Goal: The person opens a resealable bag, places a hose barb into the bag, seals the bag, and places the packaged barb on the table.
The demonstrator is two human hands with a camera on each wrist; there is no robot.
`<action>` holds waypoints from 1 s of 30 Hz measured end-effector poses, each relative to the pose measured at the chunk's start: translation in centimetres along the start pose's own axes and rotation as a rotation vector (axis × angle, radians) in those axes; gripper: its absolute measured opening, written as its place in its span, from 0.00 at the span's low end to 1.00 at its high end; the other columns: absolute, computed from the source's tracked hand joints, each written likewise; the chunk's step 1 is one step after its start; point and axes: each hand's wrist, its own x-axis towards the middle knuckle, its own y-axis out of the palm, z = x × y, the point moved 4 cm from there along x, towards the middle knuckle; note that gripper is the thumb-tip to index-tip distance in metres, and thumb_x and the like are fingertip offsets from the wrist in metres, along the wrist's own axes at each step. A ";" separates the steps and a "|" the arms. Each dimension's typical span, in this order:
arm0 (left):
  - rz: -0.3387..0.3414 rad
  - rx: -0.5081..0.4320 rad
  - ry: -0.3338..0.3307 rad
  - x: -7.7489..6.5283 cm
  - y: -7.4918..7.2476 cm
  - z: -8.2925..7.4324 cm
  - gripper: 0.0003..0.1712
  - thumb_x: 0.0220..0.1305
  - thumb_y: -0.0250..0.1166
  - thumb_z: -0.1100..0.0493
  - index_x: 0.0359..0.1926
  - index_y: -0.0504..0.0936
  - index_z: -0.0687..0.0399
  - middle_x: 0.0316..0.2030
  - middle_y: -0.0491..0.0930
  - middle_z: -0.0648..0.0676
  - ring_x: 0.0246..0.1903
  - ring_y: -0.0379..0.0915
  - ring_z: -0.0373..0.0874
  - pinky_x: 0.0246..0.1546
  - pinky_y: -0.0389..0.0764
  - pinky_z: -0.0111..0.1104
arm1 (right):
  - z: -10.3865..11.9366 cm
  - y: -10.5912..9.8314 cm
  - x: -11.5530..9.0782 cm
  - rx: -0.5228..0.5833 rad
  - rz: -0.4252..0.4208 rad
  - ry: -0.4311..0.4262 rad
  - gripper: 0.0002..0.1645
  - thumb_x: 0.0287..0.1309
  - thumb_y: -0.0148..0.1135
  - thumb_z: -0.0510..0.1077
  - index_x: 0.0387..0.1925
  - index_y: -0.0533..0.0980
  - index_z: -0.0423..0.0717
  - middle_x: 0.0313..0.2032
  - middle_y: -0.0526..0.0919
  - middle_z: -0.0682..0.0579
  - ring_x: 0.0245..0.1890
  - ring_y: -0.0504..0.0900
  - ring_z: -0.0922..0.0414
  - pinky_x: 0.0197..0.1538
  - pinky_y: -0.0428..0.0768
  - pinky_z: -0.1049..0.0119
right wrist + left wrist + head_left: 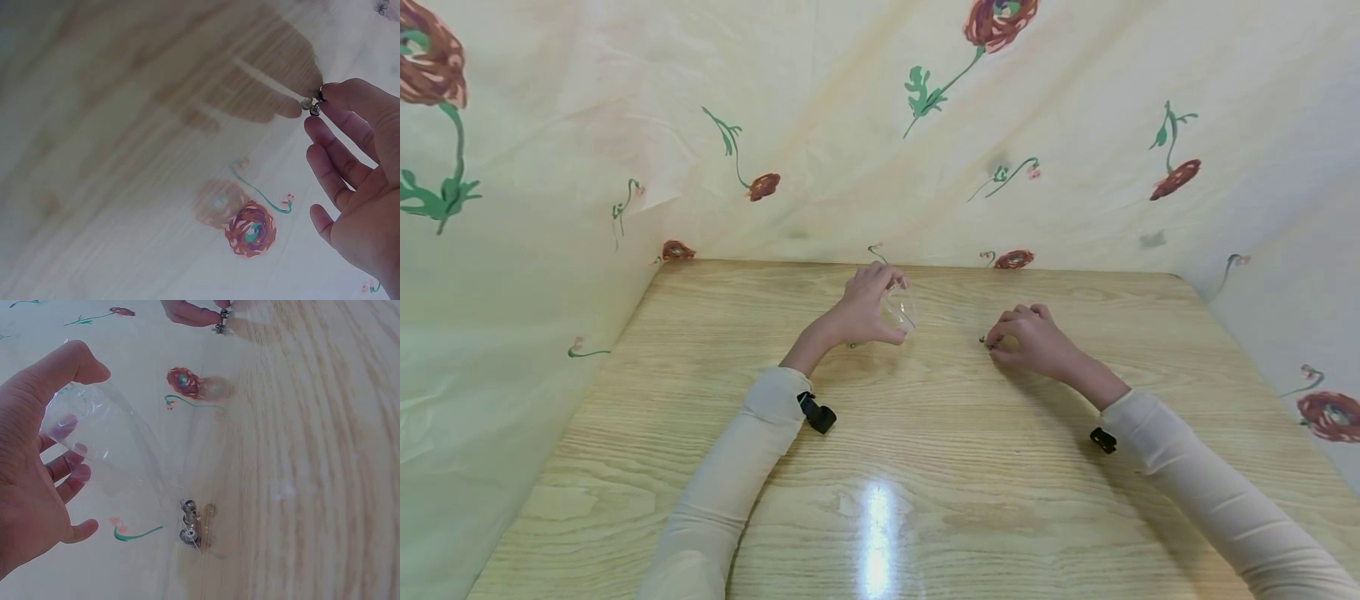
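My left hand [867, 310] holds a clear plastic bag [900, 307] at its mouth, thumb and fingers spread apart and curved around it. Through the film of the bag [125, 431] some of the fingers show in the left wrist view. Small shiny metal fittings [189, 525] sit close over the wooden surface, at the bag's lower end. Off to the right, my right hand [1028, 340] pinches a small metal fitting [314, 105] between thumb and forefinger, low over the table. Its other fingers are loosely bent, and the fingertips partly cover the piece.
A glossy wood-grain table [925, 475] lies under both hands, with a bright light reflection near its front. Pale flowered sheeting [835, 125] rises behind the table and on both sides. Each wrist wears a small black camera, such as the left one [817, 413].
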 end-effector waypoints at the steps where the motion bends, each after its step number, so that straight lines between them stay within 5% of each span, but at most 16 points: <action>1: 0.000 0.000 -0.001 0.0 0.0 0.0 0.38 0.47 0.75 0.52 0.59 0.70 0.54 0.52 0.67 0.55 0.55 0.58 0.53 0.57 0.59 0.50 | 0.0 0.1 0.0 0.000 0.001 0.003 0.04 0.54 0.73 0.38 0.34 0.86 0.47 0.37 0.87 0.50 0.43 0.79 0.46 0.55 0.61 0.39; 30: -0.005 0.010 0.011 -0.2 0.0 -0.1 0.37 0.46 0.74 0.53 0.57 0.69 0.50 0.51 0.66 0.55 0.55 0.57 0.52 0.57 0.58 0.51 | 0.4 0.0 -0.3 0.023 0.010 0.016 0.04 0.58 0.71 0.42 0.30 0.86 0.44 0.37 0.87 0.50 0.44 0.78 0.46 0.57 0.61 0.37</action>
